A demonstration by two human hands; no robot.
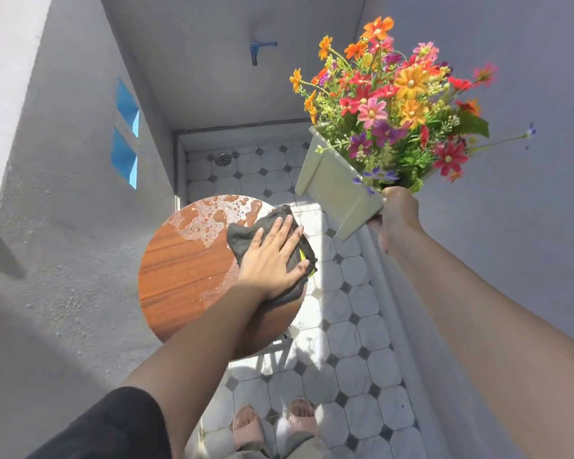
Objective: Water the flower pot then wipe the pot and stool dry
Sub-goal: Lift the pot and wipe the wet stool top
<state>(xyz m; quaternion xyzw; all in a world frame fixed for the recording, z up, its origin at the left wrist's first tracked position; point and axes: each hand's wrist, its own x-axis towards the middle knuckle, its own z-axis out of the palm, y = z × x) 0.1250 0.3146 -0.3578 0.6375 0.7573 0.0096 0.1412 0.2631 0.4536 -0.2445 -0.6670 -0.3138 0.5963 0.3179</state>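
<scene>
A round wooden stool (179,273) stands below me, its far part covered in water puddles and drops. My left hand (272,256) presses flat on a dark grey cloth (242,235) at the stool's right side. My right hand (400,223) holds a pale rectangular flower pot (332,190) lifted and tilted in the air to the right of the stool. Colourful flowers (401,104) in red, orange, pink and purple fill the pot.
A blue tap (257,49) sticks out of the grey back wall. A floor drain (222,158) sits in the tiled floor (355,326) behind the stool. Grey walls close in on both sides. My feet in sandals (272,425) stand near the bottom.
</scene>
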